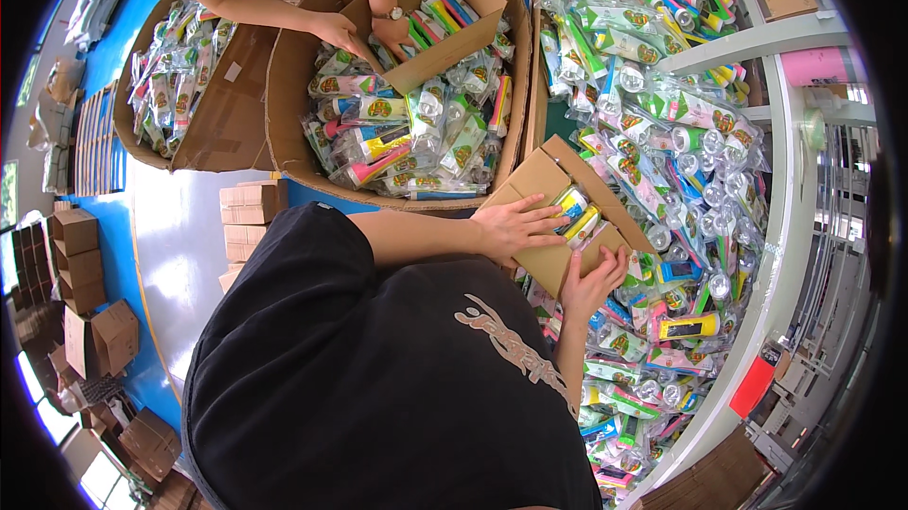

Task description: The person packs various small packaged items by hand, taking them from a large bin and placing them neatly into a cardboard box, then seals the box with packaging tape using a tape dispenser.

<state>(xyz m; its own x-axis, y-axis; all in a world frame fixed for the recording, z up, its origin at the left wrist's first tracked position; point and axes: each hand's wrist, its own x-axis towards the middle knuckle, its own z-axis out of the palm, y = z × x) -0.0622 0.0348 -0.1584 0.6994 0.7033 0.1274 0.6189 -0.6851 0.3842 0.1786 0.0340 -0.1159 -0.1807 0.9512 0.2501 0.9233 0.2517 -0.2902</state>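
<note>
Covering the worktable: a broad heap of clear-bagged packs, bright with pink, green, yellow and blue, runs along the person's right side.
Big carton: open beyond the person's left forearm and loaded with similar packs.
Side carton: to the left of the big one, also open and holding packs.
Co-worker's carton: a smaller open box tilted over the big carton, a row of packs inside; one co-worker's hand is at its side, the other reaches into it.
Small carton: at the near edge of the heap, tilted, beneath the person's own two hands.
Flaps: folded partway over, leaving a gap between them; the step in hand looks like closing the box over its contents.
Left hand: palm down, fingers spread on one flap, pressing rather than gripping.
Right hand: fingers bent on the opposite side; whether they pinch the cardboard or only rest on it, I cannot tell.
Packs in the gap: yellow and blue, inside the small carton; the next move probably calls for keeping them below the flap edges while both sides are pressed level.
</note>
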